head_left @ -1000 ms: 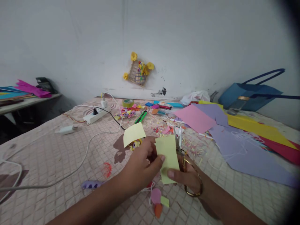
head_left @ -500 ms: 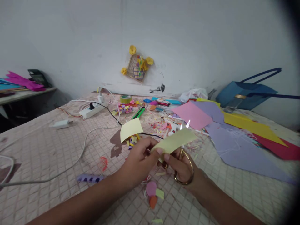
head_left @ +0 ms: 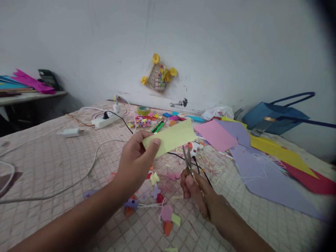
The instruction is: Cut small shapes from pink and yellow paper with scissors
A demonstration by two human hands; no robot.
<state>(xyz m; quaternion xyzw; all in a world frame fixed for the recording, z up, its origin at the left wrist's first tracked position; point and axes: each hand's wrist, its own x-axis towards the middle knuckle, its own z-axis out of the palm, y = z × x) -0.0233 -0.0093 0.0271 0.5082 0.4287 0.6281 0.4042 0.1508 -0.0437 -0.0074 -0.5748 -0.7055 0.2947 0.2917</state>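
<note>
My left hand [head_left: 139, 157] pinches the left end of a pale yellow strip of paper [head_left: 173, 136], which is held up over the table and slants upward to the right. In my right hand [head_left: 199, 196] is a pair of scissors [head_left: 188, 159], blades pointing up and slightly parted, just below the strip's right end and apart from it. Beneath the hands lie a string with paper cut-outs, among them a pink disc [head_left: 166, 212], a lilac cross [head_left: 155, 191] and a pale yellow flower shape [head_left: 154, 177].
Large coloured sheets, one lilac [head_left: 265, 178] and one pink [head_left: 216, 135], cover the right side. A white power strip [head_left: 106, 120] with cables lies left. At the back are a roll of tape [head_left: 144, 111], a green cutter [head_left: 157, 126] and a blue bag [head_left: 273, 117].
My hands have moved apart. The left has shifted left and up with the strip; the right has lowered, and the scissors now stand upright. The cut-outs below are more exposed.
</note>
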